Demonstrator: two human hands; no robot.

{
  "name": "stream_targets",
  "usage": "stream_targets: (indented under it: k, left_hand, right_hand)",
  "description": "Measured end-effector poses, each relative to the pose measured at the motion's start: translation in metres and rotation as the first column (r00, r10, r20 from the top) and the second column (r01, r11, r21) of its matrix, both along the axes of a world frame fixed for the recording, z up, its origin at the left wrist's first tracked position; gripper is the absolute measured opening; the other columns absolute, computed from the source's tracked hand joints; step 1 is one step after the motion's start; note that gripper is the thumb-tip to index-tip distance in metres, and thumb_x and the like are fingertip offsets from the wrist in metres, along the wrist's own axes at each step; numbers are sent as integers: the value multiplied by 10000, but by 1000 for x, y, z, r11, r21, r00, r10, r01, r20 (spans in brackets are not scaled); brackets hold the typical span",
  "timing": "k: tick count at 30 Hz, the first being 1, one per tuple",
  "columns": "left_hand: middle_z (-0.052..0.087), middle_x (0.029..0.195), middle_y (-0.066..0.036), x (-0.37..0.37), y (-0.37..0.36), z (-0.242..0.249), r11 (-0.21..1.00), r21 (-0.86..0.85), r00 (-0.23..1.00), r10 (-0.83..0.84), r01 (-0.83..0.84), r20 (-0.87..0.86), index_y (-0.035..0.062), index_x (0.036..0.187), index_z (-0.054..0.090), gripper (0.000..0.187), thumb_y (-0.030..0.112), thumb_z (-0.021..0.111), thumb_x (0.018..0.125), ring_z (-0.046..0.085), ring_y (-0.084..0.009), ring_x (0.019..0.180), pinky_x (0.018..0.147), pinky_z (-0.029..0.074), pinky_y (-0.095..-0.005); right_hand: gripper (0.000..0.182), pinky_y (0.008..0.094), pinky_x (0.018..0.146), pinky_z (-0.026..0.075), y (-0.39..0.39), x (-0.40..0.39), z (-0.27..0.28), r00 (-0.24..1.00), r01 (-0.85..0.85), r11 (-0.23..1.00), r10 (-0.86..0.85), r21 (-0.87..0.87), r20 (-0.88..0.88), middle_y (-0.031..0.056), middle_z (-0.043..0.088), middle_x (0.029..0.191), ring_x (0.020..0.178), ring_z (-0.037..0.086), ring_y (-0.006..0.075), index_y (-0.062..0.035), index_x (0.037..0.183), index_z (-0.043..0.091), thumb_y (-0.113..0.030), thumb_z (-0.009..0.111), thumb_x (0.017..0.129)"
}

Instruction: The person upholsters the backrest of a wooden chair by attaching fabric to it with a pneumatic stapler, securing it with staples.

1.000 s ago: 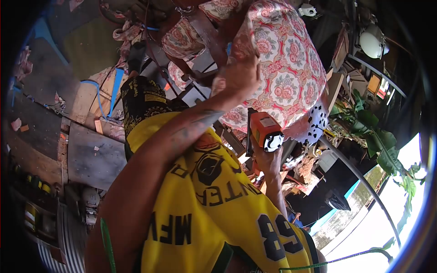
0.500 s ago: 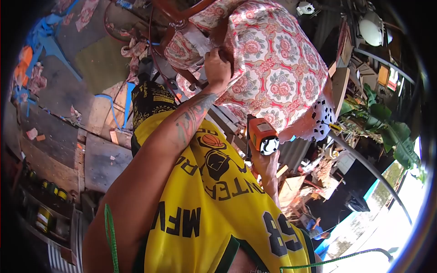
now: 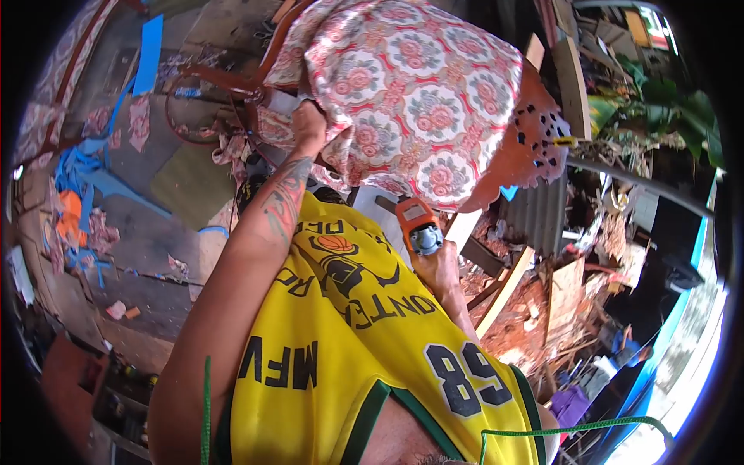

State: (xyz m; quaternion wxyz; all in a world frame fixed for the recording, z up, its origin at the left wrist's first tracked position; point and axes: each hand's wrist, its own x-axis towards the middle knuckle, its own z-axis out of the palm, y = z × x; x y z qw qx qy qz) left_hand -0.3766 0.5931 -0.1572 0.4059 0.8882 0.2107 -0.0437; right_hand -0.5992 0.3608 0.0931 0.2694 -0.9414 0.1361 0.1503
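A floral red-and-white fabric (image 3: 434,108) drapes over a curved piece, with wooden frame parts (image 3: 232,84) at its left. At the fabric's left edge, my left hand (image 3: 311,128) is closed on a fold, its fingers partly hidden. My right hand (image 3: 438,267), below the fabric's lower edge, is wrapped round an orange power tool (image 3: 415,215). The tool's grey round end faces up toward me, and its far end lies close to the fabric. Reddish-brown material with black spots (image 3: 535,132) sticks out at the fabric's right.
Blue strips (image 3: 81,174), an orange piece (image 3: 70,217) and fabric scraps litter the floor at left. A hose curls beside the wooden frame. Wood scraps (image 3: 566,298), a metal pole (image 3: 635,182) and green leaves (image 3: 674,116) are at right, with a person (image 3: 629,349) farther down.
The view has shifted, so the fabric and both hands appear farther left. My left hand remains on the fabric edge, and the orange tool, still in my right hand, appears tilted differently.
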Motion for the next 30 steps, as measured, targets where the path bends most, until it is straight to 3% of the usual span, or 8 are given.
stream_targets:
  k: [4,8,13,17,19,22,27,30]
  left_hand:
    - [721,1003,-302,1,4,19,1000,10,999,-28,29,-17,-51,958,724,186,71,595,905,713,-439,1002,829,583,-489]
    - [723,968,-297,15,17,-29,991,110,997,-76,79,-29,-49,910,750,240,123,582,925,722,-440,952,776,574,-495]
    - [717,952,-307,17,25,-42,994,54,996,-91,90,11,-71,889,741,285,167,586,919,714,-461,933,759,554,-514]
    - [713,1044,-306,3,16,-15,994,-42,995,-101,101,-17,-68,1014,727,335,220,567,958,706,-456,985,793,557,-513]
    - [708,1104,-298,2,9,-6,976,147,984,-143,158,-106,-53,1057,723,342,246,584,965,708,-444,1009,819,573,-505]
    - [716,1104,-281,18,13,-54,978,160,984,-111,133,-138,-31,1035,736,348,267,565,983,713,-433,1009,834,586,-495]
    - [723,1075,-267,2,20,-30,946,230,972,-209,229,-110,-17,1036,733,389,262,463,1014,701,-450,1013,841,575,-508]
    - [710,1105,-277,15,30,-148,992,46,993,-114,113,12,-18,1054,720,421,267,411,1023,678,-475,1039,859,554,-530]
  right_hand:
    - [339,469,738,575,-16,-16,-23,997,19,999,-15,46,-74,285,704,833,843,716,433,-14,1082,711,-181,747,789]
    - [327,480,753,565,-6,-16,-6,995,44,994,-36,96,-88,264,710,841,847,709,440,-42,1071,712,-207,737,790]
    - [336,483,758,562,-10,-31,-3,993,50,997,-43,64,-108,271,703,841,837,705,445,-28,1041,714,-243,752,785]
    - [330,478,765,564,-14,-47,-5,985,140,988,-132,62,-114,278,703,837,837,710,444,-25,1032,724,-199,740,752]
    - [344,471,775,569,-17,-55,-11,980,185,979,-177,92,-87,280,707,833,832,715,441,-23,1038,732,-154,721,720]
    - [359,466,786,571,-15,-61,-9,960,247,969,-241,27,-143,282,709,839,836,715,441,-5,1050,725,-146,724,720]
    - [344,473,787,568,-8,-57,2,969,185,975,-159,125,-192,270,715,868,867,709,443,-25,1080,719,-149,738,760]
    - [339,478,782,566,-6,-52,8,983,163,978,-150,130,-107,265,717,882,882,707,442,-42,1084,719,-181,758,777]
